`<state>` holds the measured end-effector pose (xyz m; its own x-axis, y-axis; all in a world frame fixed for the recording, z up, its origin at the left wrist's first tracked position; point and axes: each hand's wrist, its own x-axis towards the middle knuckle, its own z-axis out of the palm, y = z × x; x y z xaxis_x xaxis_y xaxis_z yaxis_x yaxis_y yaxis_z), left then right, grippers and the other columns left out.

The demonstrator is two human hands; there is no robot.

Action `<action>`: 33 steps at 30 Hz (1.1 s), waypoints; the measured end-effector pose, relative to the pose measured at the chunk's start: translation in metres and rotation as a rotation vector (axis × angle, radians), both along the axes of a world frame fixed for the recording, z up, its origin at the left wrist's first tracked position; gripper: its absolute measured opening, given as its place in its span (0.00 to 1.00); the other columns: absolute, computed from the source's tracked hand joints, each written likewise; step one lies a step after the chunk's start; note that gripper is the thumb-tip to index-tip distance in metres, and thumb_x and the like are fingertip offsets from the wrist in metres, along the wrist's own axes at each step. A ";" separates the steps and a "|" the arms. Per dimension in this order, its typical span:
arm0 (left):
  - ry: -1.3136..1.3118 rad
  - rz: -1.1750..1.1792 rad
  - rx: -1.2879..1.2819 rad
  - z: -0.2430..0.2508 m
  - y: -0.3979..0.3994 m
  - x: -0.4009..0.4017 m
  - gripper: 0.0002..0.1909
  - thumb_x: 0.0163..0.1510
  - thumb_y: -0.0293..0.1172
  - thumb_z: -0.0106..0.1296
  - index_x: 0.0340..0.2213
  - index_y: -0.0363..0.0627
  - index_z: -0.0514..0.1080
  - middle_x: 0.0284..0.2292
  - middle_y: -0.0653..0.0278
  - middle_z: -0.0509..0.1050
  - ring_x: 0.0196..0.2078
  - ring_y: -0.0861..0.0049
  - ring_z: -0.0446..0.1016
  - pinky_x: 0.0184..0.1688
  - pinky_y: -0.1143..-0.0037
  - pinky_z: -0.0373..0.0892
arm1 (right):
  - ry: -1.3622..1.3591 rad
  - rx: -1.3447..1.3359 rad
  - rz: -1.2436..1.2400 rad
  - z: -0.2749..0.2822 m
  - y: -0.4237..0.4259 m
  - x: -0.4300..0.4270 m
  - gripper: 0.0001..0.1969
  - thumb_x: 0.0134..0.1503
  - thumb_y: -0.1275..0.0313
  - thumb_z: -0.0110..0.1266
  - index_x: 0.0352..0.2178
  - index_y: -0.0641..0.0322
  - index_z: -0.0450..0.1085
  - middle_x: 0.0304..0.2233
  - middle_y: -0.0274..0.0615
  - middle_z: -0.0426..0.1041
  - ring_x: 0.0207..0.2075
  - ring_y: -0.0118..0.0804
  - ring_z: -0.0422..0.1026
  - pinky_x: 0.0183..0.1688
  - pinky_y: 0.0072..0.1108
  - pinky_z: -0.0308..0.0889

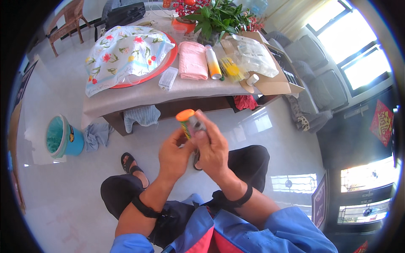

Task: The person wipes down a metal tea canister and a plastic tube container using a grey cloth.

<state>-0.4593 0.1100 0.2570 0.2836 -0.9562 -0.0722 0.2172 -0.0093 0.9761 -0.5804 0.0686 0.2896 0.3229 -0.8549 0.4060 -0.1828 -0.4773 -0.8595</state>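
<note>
In front of my knees, above the floor, my left hand (174, 153) grips a small canister with an orange lid (185, 115) and a green, printed body. My right hand (211, 147) is closed around a small grey object (197, 125) with a dark spot, pressed close against the canister's side. Blur and my fingers hide its exact kind, and I cannot tell whether the two are joined. Beyond my hands, on the cloth-covered table (152, 96), lie a clear plastic box (168, 78), a folded pink cloth (192, 60) and a spray can (213, 63).
A floral cloth (129, 53) covers a red round tray (171, 60). Yellow packaged items (232, 68), a white cap (252, 79), an open cardboard box (275, 83) and a potted plant (215, 19) stand rightward. A blue bin (74, 140) stands on the floor at left.
</note>
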 end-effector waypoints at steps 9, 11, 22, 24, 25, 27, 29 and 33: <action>0.394 -0.014 -0.099 -0.001 0.001 0.020 0.16 0.67 0.32 0.51 0.52 0.36 0.71 0.44 0.59 0.78 0.42 0.76 0.80 0.46 0.72 0.78 | 0.084 0.084 0.010 -0.012 0.019 -0.011 0.24 0.59 0.84 0.54 0.57 0.64 0.71 0.52 0.54 0.76 0.52 0.51 0.75 0.55 0.30 0.69; 0.447 -0.047 -0.128 0.000 0.002 0.020 0.17 0.67 0.33 0.51 0.52 0.35 0.70 0.45 0.58 0.78 0.43 0.75 0.80 0.46 0.71 0.78 | 0.090 0.168 -0.005 -0.009 0.018 -0.016 0.24 0.59 0.84 0.54 0.57 0.64 0.71 0.52 0.54 0.76 0.52 0.50 0.75 0.54 0.29 0.69; 0.193 -0.005 -0.241 0.003 -0.003 0.019 0.22 0.61 0.28 0.61 0.53 0.33 0.69 0.43 0.60 0.78 0.42 0.78 0.79 0.46 0.75 0.76 | 0.027 0.151 -0.168 0.016 0.003 -0.029 0.23 0.63 0.80 0.51 0.60 0.65 0.67 0.49 0.47 0.77 0.49 0.34 0.75 0.54 0.23 0.67; 0.192 -0.035 -0.228 0.009 -0.001 0.009 0.21 0.60 0.27 0.61 0.52 0.33 0.70 0.40 0.62 0.79 0.41 0.81 0.77 0.45 0.77 0.74 | -0.045 0.137 -0.157 0.017 -0.005 -0.018 0.22 0.67 0.78 0.48 0.62 0.65 0.66 0.49 0.45 0.77 0.49 0.30 0.73 0.54 0.22 0.67; 0.152 -0.101 -0.170 0.009 0.002 0.005 0.20 0.60 0.27 0.61 0.52 0.34 0.71 0.39 0.63 0.79 0.41 0.82 0.77 0.45 0.78 0.74 | -0.170 0.152 -0.100 0.013 -0.009 -0.009 0.22 0.67 0.78 0.47 0.62 0.65 0.65 0.49 0.44 0.77 0.48 0.29 0.73 0.54 0.21 0.67; 0.101 -0.080 -0.135 0.012 0.005 -0.006 0.17 0.61 0.28 0.59 0.50 0.34 0.73 0.38 0.65 0.78 0.39 0.83 0.76 0.42 0.80 0.73 | -0.270 0.166 -0.005 0.012 -0.007 0.004 0.20 0.68 0.78 0.45 0.61 0.64 0.67 0.49 0.41 0.76 0.47 0.25 0.71 0.52 0.20 0.67; 0.137 -0.029 -0.085 0.011 0.002 -0.001 0.17 0.62 0.30 0.60 0.49 0.33 0.73 0.38 0.64 0.78 0.38 0.84 0.76 0.42 0.81 0.73 | -0.228 0.299 0.004 0.010 0.000 0.003 0.20 0.67 0.79 0.46 0.60 0.64 0.68 0.48 0.41 0.76 0.46 0.25 0.71 0.51 0.20 0.68; 0.227 0.152 -0.130 -0.001 -0.010 0.020 0.17 0.63 0.33 0.60 0.49 0.34 0.73 0.37 0.64 0.79 0.37 0.84 0.77 0.40 0.81 0.73 | -0.077 0.302 0.016 -0.015 0.022 0.000 0.22 0.63 0.83 0.51 0.59 0.65 0.69 0.47 0.44 0.76 0.41 0.28 0.73 0.47 0.20 0.69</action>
